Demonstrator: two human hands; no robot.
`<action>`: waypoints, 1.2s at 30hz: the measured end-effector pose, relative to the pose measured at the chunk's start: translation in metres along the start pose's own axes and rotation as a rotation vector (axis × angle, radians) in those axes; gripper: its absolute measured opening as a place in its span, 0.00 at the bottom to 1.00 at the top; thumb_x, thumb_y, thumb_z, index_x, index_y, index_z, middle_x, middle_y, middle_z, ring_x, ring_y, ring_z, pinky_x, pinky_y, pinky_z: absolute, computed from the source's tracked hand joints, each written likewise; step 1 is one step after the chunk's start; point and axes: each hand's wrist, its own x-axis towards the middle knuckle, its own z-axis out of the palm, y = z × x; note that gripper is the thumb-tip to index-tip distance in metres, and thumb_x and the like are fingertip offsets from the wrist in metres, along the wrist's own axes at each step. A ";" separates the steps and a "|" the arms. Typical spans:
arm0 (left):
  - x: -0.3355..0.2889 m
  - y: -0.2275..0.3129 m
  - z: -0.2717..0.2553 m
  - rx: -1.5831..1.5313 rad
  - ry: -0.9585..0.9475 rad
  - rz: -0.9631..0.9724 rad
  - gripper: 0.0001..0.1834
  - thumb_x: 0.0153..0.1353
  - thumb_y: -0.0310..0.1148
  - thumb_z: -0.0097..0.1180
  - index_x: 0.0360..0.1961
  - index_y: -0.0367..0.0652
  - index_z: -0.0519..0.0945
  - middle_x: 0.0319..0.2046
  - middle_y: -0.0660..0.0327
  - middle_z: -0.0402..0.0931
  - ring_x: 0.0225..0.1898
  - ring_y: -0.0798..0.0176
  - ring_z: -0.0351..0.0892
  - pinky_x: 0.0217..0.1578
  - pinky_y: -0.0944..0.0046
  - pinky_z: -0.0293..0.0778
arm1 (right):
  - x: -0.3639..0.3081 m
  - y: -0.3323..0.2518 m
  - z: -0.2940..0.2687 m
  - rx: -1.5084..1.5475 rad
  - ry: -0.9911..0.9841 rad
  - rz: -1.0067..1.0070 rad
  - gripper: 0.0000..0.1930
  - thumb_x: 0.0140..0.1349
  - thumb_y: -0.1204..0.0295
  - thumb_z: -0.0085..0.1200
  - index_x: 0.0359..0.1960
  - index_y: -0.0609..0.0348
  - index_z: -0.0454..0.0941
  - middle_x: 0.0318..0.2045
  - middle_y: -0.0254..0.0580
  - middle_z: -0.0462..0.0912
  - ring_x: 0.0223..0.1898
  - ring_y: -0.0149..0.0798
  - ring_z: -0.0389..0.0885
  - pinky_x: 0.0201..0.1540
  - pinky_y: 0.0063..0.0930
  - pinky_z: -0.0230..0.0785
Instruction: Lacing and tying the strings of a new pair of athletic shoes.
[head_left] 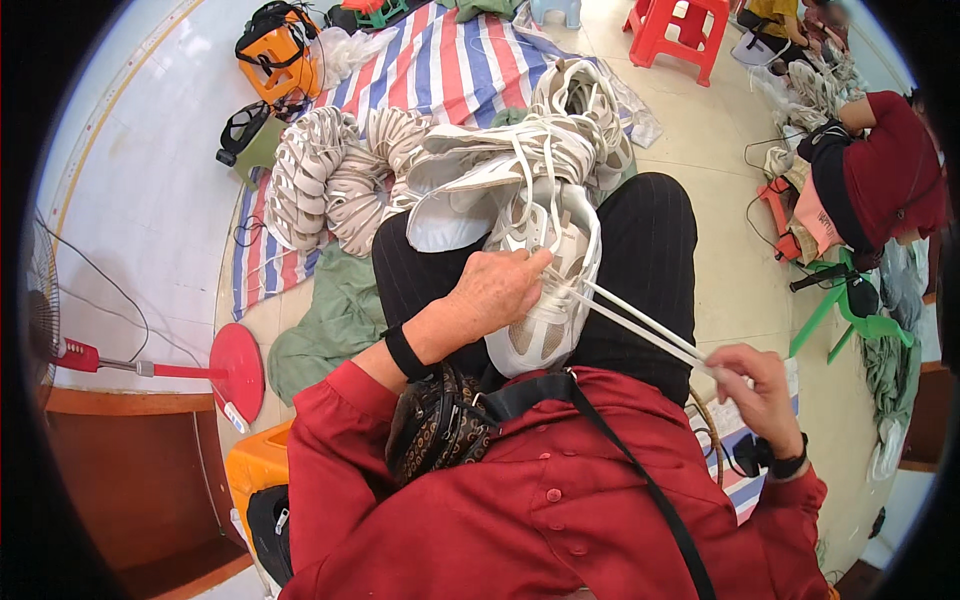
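I see stacked shoes (pixel 470 170) crowding the heel end, striped sheet (pixel 440 60) beyond. My shoe (pixel 545 335) lies between dark-trousered thighs (pixel 645 240), long axis running outward, toe toward the red shirt (pixel 620 450); left hand (pixel 495 295) curls against it, grip unclear; right hand (pixel 745 380) pinches taut laces (pixel 660 343).

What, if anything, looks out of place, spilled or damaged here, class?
Nothing looks spilled or damaged. At most, the green cloth beside the person's left leg looks untidy, bunched in loose folds; the shoe under the left hand seems intact.
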 end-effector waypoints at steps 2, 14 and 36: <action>0.005 0.000 -0.002 0.012 -0.018 0.008 0.11 0.55 0.33 0.56 0.38 0.43 0.71 0.22 0.53 0.76 0.27 0.44 0.78 0.28 0.48 0.72 | -0.018 -0.007 -0.020 -0.004 0.101 -0.009 0.06 0.60 0.79 0.53 0.38 0.64 0.78 0.21 0.36 0.77 0.18 0.25 0.74 0.21 0.20 0.65; 0.014 -0.009 -0.006 -0.181 -0.125 -0.056 0.07 0.52 0.32 0.57 0.33 0.43 0.75 0.23 0.54 0.76 0.29 0.45 0.78 0.32 0.48 0.73 | -0.017 -0.051 -0.052 -0.164 0.260 -0.543 0.06 0.53 0.73 0.57 0.31 0.61 0.79 0.13 0.31 0.73 0.17 0.35 0.70 0.26 0.31 0.64; 0.017 -0.010 -0.006 0.002 -0.081 0.141 0.07 0.53 0.25 0.55 0.29 0.36 0.70 0.32 0.50 0.69 0.34 0.44 0.74 0.35 0.49 0.72 | 0.069 0.038 -0.118 0.146 0.492 0.015 0.10 0.64 0.73 0.50 0.45 0.63 0.75 0.33 0.34 0.78 0.27 0.23 0.73 0.35 0.17 0.66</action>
